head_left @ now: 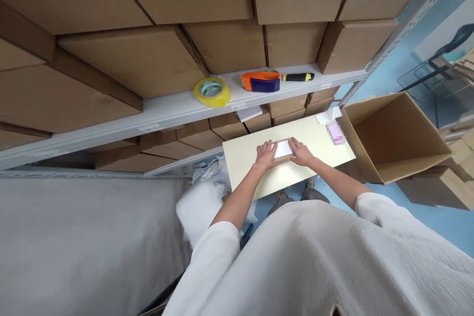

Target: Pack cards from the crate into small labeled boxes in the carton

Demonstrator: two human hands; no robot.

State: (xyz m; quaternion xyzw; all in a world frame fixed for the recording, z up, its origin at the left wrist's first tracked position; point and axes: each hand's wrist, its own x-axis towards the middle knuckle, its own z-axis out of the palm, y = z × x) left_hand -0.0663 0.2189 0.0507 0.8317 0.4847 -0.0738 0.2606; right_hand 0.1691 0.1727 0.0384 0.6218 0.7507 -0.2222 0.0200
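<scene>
On the pale yellow tabletop (244, 160) lies a small cardboard box (284, 158) with a white label (283, 149) on its upper face. My left hand (265, 154) grips the left end of the box, its fingers over the far side and its thumb at the label's edge. At the other end, my right hand (300, 152) holds the box in the same way, thumb near the label's right edge. The undersides of my fingers are hidden.
A shelf (177, 102) of cartons carries a yellow tape roll (212, 92), an orange-and-purple tape dispenser (261, 81) and a black-and-yellow cutter (297, 77). A pink item (335, 134), blurred out, lies on the table. An open carton (392, 138) stands right; white packing material (202, 207) lies left.
</scene>
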